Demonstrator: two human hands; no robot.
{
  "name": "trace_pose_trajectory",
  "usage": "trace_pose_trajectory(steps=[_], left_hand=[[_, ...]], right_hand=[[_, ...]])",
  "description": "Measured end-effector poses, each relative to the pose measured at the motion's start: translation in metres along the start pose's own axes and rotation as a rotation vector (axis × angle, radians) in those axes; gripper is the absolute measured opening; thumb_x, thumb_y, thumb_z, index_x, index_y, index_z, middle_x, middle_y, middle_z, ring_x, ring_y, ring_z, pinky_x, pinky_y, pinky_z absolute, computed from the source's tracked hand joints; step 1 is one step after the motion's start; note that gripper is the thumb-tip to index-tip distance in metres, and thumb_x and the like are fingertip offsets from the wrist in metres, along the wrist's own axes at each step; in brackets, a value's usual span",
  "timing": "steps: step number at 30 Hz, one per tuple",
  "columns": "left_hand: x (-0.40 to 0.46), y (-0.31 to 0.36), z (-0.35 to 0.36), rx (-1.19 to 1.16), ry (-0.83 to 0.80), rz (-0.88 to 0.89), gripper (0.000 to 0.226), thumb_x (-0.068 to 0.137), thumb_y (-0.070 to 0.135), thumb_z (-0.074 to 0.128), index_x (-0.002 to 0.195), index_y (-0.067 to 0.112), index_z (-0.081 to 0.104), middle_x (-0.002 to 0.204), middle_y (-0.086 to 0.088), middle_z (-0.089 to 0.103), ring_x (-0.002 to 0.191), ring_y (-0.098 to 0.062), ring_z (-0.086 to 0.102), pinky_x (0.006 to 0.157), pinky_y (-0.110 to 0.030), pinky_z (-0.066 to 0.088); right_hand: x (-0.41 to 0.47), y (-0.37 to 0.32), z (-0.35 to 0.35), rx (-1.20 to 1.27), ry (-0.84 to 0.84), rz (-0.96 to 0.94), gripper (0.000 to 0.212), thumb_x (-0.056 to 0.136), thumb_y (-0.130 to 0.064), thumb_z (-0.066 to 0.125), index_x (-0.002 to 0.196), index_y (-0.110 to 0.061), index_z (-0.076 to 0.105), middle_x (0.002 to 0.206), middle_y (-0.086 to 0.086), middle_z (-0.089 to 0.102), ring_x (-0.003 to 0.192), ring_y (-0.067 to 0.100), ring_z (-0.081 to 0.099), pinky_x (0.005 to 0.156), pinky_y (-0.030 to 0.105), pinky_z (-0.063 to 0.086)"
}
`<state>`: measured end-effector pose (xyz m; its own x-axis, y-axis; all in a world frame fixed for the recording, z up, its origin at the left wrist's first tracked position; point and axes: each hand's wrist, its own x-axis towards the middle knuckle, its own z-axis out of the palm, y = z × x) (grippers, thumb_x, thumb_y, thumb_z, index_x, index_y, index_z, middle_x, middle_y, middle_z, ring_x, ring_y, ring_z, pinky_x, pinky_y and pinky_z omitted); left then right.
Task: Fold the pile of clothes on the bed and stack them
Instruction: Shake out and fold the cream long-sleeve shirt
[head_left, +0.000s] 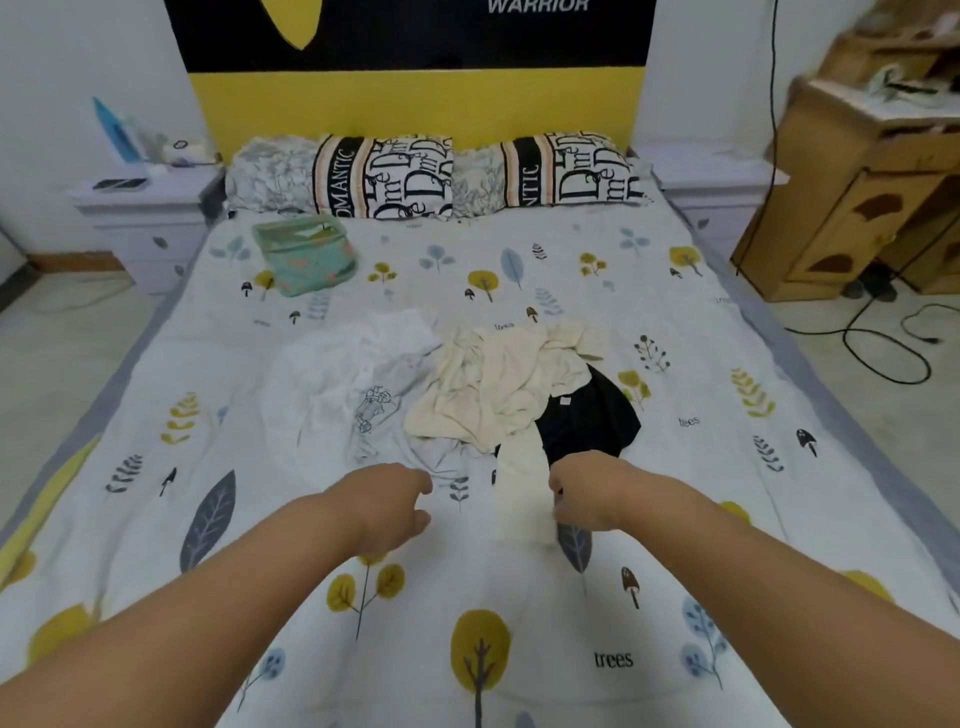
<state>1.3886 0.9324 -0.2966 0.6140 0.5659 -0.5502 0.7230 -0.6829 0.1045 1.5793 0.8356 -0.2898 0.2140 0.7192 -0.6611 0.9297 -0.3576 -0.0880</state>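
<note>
Two bare forearms reach in from the lower corners of the frame. At centre, the left hand hovers over the bed with fingers loosely curled, grasping nothing. Right of it, the right hand pinches the trailing strip of one cream garment. That garment heads a pile of three, between one white garment and one black garment. Two pillows and one teal pouch sit toward the top.

Matt printed cotton bedsheet; crumpled soft cloth clothes — wooden cabinet, lightly glossy.
</note>
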Motion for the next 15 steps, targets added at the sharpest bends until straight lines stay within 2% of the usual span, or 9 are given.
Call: trace_pose_trajectory(steps=[1, 3, 7, 11, 15], left_hand=[[0.017, -0.002, 0.006, 0.006, 0.01, -0.002, 0.047, 0.098, 0.036, 0.04, 0.141, 0.02, 0.033, 0.141, -0.005, 0.041, 0.127, -0.022, 0.042, 0.098, -0.029, 0.035], [0.051, -0.009, 0.018, 0.025, 0.04, -0.014, 0.044, 0.097, 0.033, 0.04, 0.138, 0.018, 0.036, 0.137, -0.008, 0.042, 0.123, -0.025, 0.044, 0.097, -0.033, 0.038], [0.113, -0.02, 0.044, 0.037, 0.132, -0.05, 0.043, 0.094, 0.026, 0.043, 0.135, 0.015, 0.038, 0.138, -0.009, 0.039, 0.122, -0.029, 0.042, 0.097, -0.039, 0.04], [0.17, -0.028, 0.067, 0.026, 0.221, -0.061, 0.055, 0.094, 0.025, 0.045, 0.144, 0.015, 0.025, 0.155, -0.009, 0.016, 0.137, -0.028, 0.025, 0.106, -0.041, 0.031], [0.217, -0.034, 0.087, 0.006, 0.314, -0.011, 0.055, 0.096, 0.023, 0.041, 0.146, 0.019, 0.02, 0.158, -0.001, 0.003, 0.142, -0.025, 0.014, 0.11, -0.044, 0.026]], right_hand=[[0.019, 0.003, 0.006, 0.015, 0.017, 0.014, 0.031, 0.095, -0.018, 0.045, 0.121, -0.004, 0.052, 0.109, 0.007, 0.056, 0.097, 0.02, 0.051, 0.071, 0.024, 0.044], [0.057, 0.006, 0.02, 0.055, 0.08, 0.039, 0.04, 0.095, -0.016, 0.044, 0.134, -0.008, 0.042, 0.129, 0.01, 0.047, 0.114, 0.024, 0.048, 0.091, 0.03, 0.045], [0.129, 0.007, 0.049, 0.051, 0.275, 0.068, 0.045, 0.092, -0.013, 0.044, 0.136, -0.014, 0.032, 0.133, 0.012, 0.038, 0.118, 0.028, 0.039, 0.085, 0.032, 0.038], [0.196, 0.004, 0.067, 0.046, 0.407, 0.073, 0.069, 0.092, -0.016, 0.048, 0.148, -0.022, 0.009, 0.154, 0.011, 0.007, 0.139, 0.035, 0.014, 0.106, 0.042, 0.029], [0.245, 0.006, 0.08, 0.004, 0.521, 0.065, 0.075, 0.091, -0.013, 0.047, 0.149, -0.026, 0.001, 0.156, 0.008, -0.01, 0.141, 0.04, 0.001, 0.112, 0.05, 0.021]])
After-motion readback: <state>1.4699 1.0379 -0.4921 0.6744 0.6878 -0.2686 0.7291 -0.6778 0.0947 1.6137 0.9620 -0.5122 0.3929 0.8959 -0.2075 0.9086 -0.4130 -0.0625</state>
